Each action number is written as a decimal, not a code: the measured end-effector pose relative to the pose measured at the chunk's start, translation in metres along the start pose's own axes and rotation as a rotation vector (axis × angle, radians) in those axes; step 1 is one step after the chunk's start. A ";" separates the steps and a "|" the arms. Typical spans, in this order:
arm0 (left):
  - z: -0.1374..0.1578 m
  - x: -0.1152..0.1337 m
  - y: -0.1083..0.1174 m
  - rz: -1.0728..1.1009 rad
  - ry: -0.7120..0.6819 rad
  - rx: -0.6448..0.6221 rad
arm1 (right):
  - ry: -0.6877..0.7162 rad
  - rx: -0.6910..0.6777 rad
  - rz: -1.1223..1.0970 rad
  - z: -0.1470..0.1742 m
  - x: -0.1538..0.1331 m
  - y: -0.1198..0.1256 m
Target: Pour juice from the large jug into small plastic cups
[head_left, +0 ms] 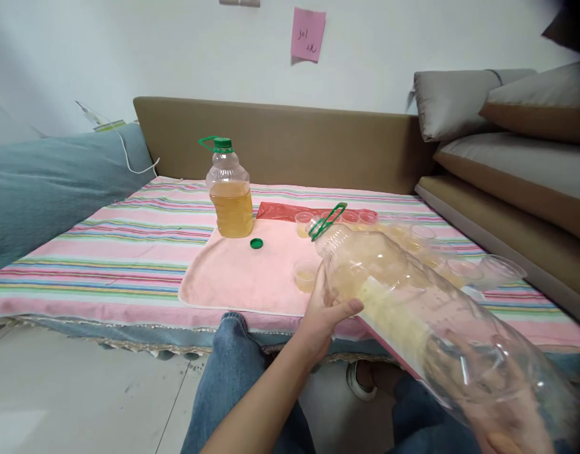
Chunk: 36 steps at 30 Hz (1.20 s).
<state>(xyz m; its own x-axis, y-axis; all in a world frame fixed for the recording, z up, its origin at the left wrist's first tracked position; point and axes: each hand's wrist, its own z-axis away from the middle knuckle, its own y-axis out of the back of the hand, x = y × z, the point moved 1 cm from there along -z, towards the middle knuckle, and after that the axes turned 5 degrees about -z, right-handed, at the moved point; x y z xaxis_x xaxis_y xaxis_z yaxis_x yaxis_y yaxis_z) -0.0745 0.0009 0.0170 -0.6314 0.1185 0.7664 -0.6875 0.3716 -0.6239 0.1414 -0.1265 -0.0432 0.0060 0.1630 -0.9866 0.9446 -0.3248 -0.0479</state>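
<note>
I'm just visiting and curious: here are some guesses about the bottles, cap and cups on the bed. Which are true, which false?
1. The tilted bottle has its cap on. False: its mouth is open; a green cap lies on the pink towel.
2. The upright bottle holds amber liquid. True.
3. The left hand grips the tilted bottle near its neck. True.
4. The upright bottle is uncapped. False: it wears a green cap.
5. Small plastic cups stand on the bed. True.
</note>
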 end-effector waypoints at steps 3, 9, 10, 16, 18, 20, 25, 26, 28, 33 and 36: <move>0.001 0.004 0.000 0.022 -0.014 0.006 | 0.005 0.047 -0.157 0.009 0.003 -0.027; 0.004 0.024 0.003 -0.188 -0.196 0.126 | 0.003 -0.093 -0.118 0.009 0.025 -0.046; 0.005 0.030 0.002 -0.239 -0.238 0.151 | 0.003 -0.119 -0.096 0.006 0.027 -0.047; 0.019 0.086 -0.001 -0.568 -0.496 0.373 | 0.136 -0.248 -0.109 -0.019 0.005 -0.046; 0.023 0.108 0.002 -0.688 -0.595 0.464 | 0.178 -0.226 -0.099 -0.028 -0.007 -0.038; 0.025 0.128 0.008 -0.812 -0.686 0.576 | 0.198 -0.176 -0.084 -0.037 -0.011 -0.024; 0.011 0.155 0.046 -1.100 -0.775 0.874 | 0.246 -0.037 -0.023 -0.060 0.009 0.016; 0.006 0.157 0.056 -1.147 -0.778 0.908 | 0.255 -0.010 -0.009 -0.064 0.014 0.022; -0.004 0.158 0.075 -1.227 -0.770 0.980 | 0.258 0.031 0.025 -0.069 0.024 0.029; -0.018 0.149 0.108 -1.355 -0.747 1.157 | 0.244 0.065 0.161 -0.074 0.035 0.029; -0.021 0.140 0.109 -1.421 -0.744 1.216 | 0.242 0.057 0.203 -0.073 0.038 0.025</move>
<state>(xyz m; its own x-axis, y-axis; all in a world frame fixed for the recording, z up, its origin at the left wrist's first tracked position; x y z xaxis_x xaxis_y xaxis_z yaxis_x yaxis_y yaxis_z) -0.2300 0.0778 0.0590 0.6975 -0.0915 0.7107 -0.3714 -0.8943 0.2494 0.1891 -0.0607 -0.0710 0.2773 0.3041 -0.9114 0.8960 -0.4243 0.1311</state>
